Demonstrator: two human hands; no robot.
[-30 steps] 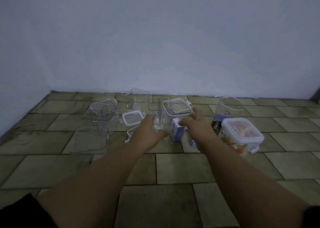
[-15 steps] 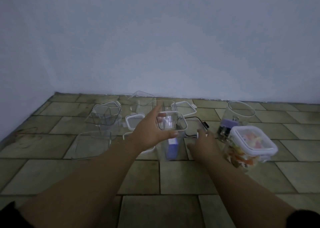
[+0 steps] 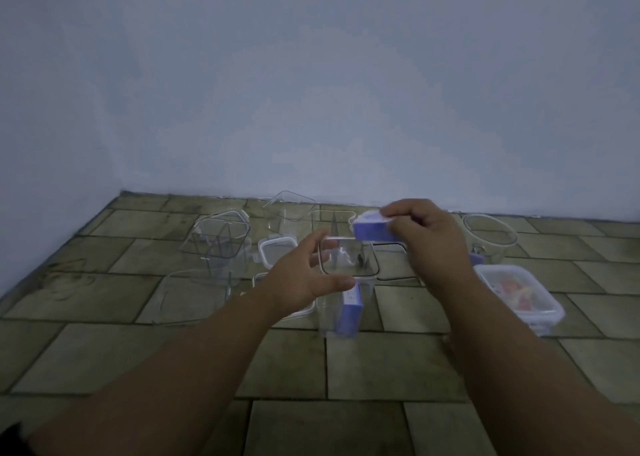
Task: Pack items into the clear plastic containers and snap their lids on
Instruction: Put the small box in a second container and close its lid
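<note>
A tall clear square container (image 3: 346, 282) stands on the tiled floor with a purple box (image 3: 350, 312) upright inside it. My left hand (image 3: 304, 275) grips the container's rim on its left side. My right hand (image 3: 429, 237) holds a second purple box (image 3: 372, 231) in its fingertips, just above the container's far right corner. A lidded container (image 3: 519, 294) full of colourful items sits to the right.
A round clear jar (image 3: 490, 237) stands behind the lidded container. To the left are an empty clear container (image 3: 220, 239), a white-rimmed lid (image 3: 277, 253) and a flat clear lid (image 3: 192, 294). More clear tubs (image 3: 289, 209) line the blue wall.
My right hand has picked up a purple box from the floor and raised it over the container. My left hand keeps its hold on the rim.
</note>
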